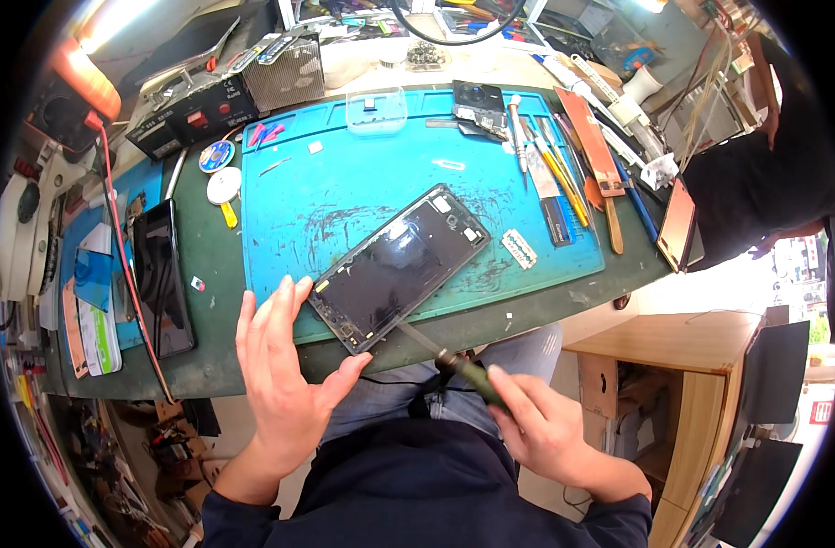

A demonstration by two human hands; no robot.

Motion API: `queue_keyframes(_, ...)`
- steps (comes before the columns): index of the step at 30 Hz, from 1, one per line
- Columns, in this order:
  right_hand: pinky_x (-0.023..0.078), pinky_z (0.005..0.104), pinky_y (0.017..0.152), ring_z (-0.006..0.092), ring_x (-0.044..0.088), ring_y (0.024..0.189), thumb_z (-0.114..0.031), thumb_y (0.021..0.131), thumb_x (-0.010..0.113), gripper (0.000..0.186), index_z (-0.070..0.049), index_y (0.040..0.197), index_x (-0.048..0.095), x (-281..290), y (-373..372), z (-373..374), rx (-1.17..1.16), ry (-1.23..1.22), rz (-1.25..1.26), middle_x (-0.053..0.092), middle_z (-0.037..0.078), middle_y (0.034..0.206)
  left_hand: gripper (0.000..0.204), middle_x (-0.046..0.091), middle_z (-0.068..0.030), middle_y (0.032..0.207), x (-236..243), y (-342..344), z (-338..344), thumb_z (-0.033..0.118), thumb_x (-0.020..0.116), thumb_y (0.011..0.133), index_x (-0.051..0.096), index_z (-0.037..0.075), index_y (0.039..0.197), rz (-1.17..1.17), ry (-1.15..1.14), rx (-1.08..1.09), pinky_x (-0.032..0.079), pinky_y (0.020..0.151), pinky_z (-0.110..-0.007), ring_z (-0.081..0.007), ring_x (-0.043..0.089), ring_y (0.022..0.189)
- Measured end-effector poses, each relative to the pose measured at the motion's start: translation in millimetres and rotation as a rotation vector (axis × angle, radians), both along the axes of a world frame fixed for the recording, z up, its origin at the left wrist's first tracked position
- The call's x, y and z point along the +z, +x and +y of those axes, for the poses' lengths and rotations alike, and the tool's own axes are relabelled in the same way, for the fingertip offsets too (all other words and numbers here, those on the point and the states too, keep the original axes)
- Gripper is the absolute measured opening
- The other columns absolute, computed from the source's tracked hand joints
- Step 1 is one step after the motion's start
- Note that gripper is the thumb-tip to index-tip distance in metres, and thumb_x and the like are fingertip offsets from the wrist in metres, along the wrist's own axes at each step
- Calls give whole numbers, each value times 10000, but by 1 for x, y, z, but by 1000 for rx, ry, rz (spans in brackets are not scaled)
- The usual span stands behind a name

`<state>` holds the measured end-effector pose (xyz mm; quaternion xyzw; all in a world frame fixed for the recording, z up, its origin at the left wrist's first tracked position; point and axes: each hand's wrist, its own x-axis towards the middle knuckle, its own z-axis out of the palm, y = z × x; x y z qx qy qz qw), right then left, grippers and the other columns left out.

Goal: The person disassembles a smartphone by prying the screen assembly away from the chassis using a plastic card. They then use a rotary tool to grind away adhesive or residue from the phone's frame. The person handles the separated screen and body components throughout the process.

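Note:
A dark phone part, seemingly a screen assembly with its inner side up (394,269), lies slanted across the front edge of the blue work mat (289,215). My left hand (285,374) is spread at its lower left end, fingers apart, with the thumb tip at or close to the bottom corner. In my right hand (540,425) is a green-handled pry tool with a flat metal blade (477,376). Its blade tip meets the lower long edge of the phone part; whether it is under the edge I cannot tell. A razor blade (519,248) lies right of the phone.
Tweezers, knives and a screwdriver (516,128) line the mat's right side. A clear plastic box (376,111) and black phone parts (479,105) sit at the back. Another phone (162,279) lies on the left under a red cable (123,247). A person in dark clothing (755,192) is at far right.

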<state>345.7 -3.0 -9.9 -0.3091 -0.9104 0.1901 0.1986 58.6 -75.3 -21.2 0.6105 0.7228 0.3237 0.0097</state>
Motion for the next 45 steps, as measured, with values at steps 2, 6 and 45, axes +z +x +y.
queue_keyframes(2,543,292,582,211,680,737,-63,783,797,616,-26,1369,612,5,-1,1,65,-188,113,679,103,1019,940,629,-168,1344,9,-1,4,353,873,769,404,-43,1481,95,31,-29,338,1153,-538,-361,539,1286)
queue_keyframes(6,593,351,672,279,717,817,-41,824,736,562,31,1359,578,12,-6,-1,210,-328,302,694,165,1081,911,646,-179,1301,3,-8,-20,476,849,780,485,-64,1418,-366,146,-355,451,1069,-511,-358,614,1189)
queue_keyframes(45,567,376,795,271,731,908,51,803,703,614,17,1392,529,-2,-91,-29,257,-244,215,722,161,1092,417,661,-251,1229,36,-269,-315,164,698,911,616,-21,1276,152,33,1130,493,964,-428,-393,638,1155)
